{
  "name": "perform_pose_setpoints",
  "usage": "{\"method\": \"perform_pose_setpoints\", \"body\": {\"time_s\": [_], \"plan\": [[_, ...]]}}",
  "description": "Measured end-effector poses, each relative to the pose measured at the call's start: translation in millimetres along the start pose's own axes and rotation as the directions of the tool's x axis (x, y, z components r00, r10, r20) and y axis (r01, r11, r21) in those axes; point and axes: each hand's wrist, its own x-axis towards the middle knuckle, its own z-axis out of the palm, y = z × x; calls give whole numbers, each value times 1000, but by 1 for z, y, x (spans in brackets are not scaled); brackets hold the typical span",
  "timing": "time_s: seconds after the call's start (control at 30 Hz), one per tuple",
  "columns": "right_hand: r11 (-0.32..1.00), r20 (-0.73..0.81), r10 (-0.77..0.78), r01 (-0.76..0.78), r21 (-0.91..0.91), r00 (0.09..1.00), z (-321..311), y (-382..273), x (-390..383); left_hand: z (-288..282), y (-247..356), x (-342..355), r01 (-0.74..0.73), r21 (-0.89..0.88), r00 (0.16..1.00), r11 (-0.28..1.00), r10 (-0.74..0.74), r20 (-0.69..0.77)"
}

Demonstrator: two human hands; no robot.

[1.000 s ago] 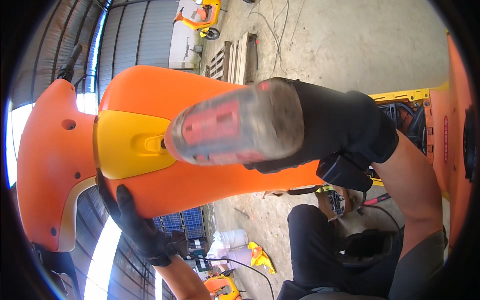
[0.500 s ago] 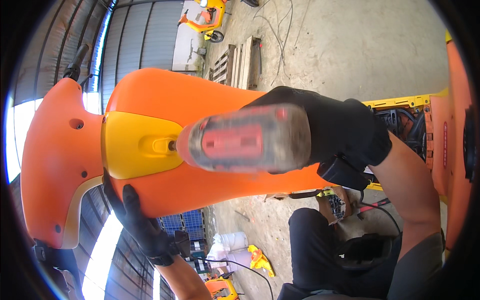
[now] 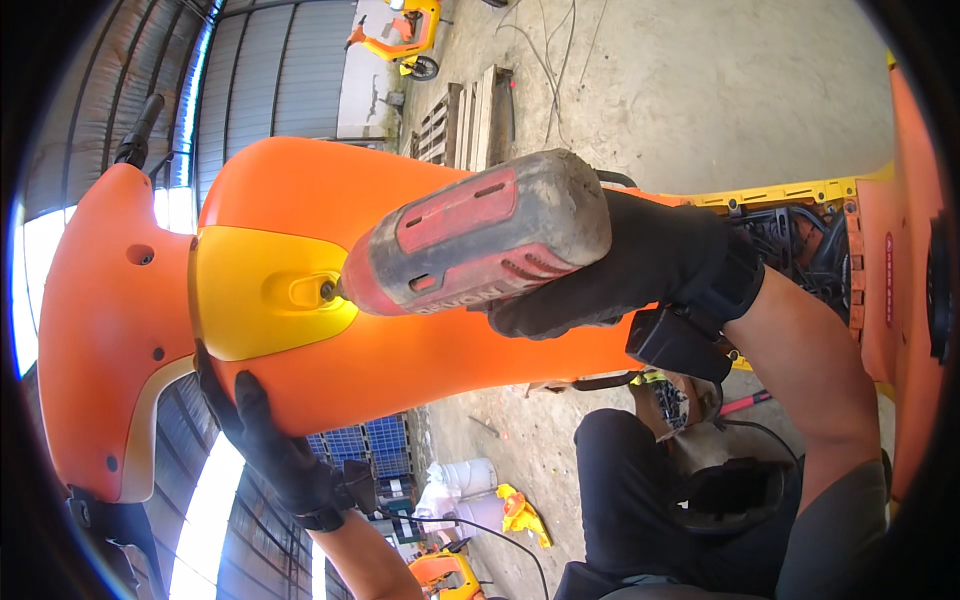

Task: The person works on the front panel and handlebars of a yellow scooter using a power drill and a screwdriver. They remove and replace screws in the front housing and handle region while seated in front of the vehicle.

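Your right hand (image 3: 640, 275), in a black glove, is closed around a scuffed red and dark-grey power driver (image 3: 490, 225); the tool's body hides most of its grip. The driver lies in front of the long orange body panel (image 3: 320, 175), its nose aimed at the yellow panel (image 3: 235, 290) set into that panel's left end. The nose stands at the yellow panel's right edge, where a dark tip (image 3: 328, 291) shows in a small raised surround; I cannot tell whether it sits in a fastener. Your left hand (image 3: 265, 430), also gloved in black, is at the orange body panel's lower left corner, thumb lying near the lower edge and one finger reaching up beside it, slightly spread; the other fingers are unclear, so I cannot tell whether they pinch the edge. Past the left edge is an orange handlebar cover (image 3: 95, 330) with a black handgrip (image 3: 140, 130) above its upper corner. A black box (image 3: 678, 343) sits at your right wrist, near the orange body panel's lower right end, and a wooden pallet (image 3: 485, 120) shows beyond the upper edge.
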Motion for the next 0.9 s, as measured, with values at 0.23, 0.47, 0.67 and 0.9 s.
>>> {"method": "perform_pose_setpoints", "body": {"time_s": [0.23, 0.47, 0.67, 0.9], "plan": [[997, 37, -9, 6, 80, 999, 1, 9, 6, 1, 1, 0, 5, 22, 1000, 1000, -5, -10], [931, 34, -214, 215, -296, 976, 0, 7, 8, -2, -2, 1, 10, 3, 1000, 1000, -10, -3], [866, 55, -351, 346, -361, 935, 3, 8, 13, -4, -2, 0, 20, -18, 1000, 1000, -20, 3], [958, 1, -229, 225, -175, 973, 9, 9, 8, -3, -2, 1, -6, -10, 1000, 1000, 6, 9]]}}
